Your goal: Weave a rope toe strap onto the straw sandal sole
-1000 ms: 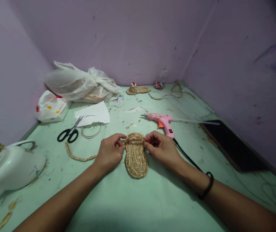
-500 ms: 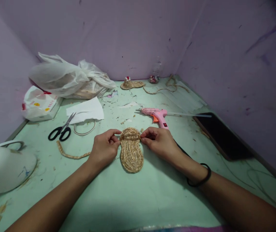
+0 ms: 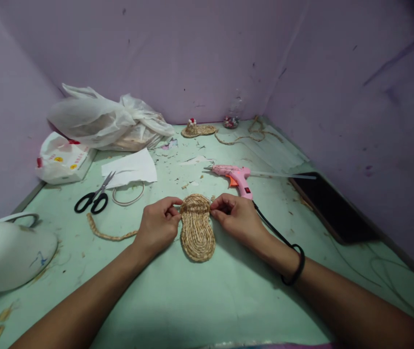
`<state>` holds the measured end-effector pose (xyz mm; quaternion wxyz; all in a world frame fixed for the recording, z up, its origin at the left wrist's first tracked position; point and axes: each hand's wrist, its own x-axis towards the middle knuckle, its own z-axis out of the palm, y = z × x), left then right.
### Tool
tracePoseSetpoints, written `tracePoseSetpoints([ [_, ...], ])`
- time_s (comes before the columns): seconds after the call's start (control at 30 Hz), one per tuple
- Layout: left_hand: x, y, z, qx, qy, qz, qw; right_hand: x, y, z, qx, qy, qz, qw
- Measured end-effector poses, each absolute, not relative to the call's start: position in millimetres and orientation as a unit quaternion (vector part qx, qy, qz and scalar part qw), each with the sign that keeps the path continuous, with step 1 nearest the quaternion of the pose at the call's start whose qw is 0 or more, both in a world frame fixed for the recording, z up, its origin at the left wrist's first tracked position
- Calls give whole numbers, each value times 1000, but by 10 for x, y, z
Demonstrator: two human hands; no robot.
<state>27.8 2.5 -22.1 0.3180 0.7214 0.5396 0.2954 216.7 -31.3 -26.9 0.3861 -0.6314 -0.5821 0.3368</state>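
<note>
A small slipper of coiled, woven straw cord (image 3: 197, 237) lies flat on the green tabletop, its strap band toward the far end. My left hand (image 3: 159, 220) pinches the left edge of the slipper at the band with thumb and forefinger. On the opposite side, my right hand (image 3: 236, 213) pinches the band's right edge the same way. Just beyond my right hand lies a pink glue gun (image 3: 230, 172) with an orange trigger and a clear glue stick in its back. A loose piece of braided straw cord (image 3: 108, 236) runs out beside my left hand.
Black-handled scissors (image 3: 96, 196), a thin ring (image 3: 129, 195) and white paper (image 3: 134, 167) lie to the left. A finished-looking straw slipper (image 3: 205, 130), a bead jar (image 3: 231, 121) and a plastic bag (image 3: 108, 116) stand at the back. A dark phone or tablet (image 3: 333, 206) lies right.
Both hands keep their pinch on the slipper's band. The view has shifted slightly, and my right wrist sits a little further left; otherwise little differs.
</note>
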Motion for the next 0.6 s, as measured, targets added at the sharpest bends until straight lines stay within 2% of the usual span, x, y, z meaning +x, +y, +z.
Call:
tracePoseSetpoints([
  [0.13, 256, 41, -228, 731, 533, 285, 317, 2180, -319, -201, -618, -570, 393, 373],
  [0.27, 241, 51, -234, 741, 530, 266, 314, 2178, -301, -200, -623, -570, 393, 365],
  [0.43, 234, 41, -236, 742, 535, 260, 309, 2145, -300, -265, -625, -579, 353, 387],
  [0.6, 235, 44, -227, 742, 534, 259, 313, 2141, -292, -270, -603, -562, 385, 416],
])
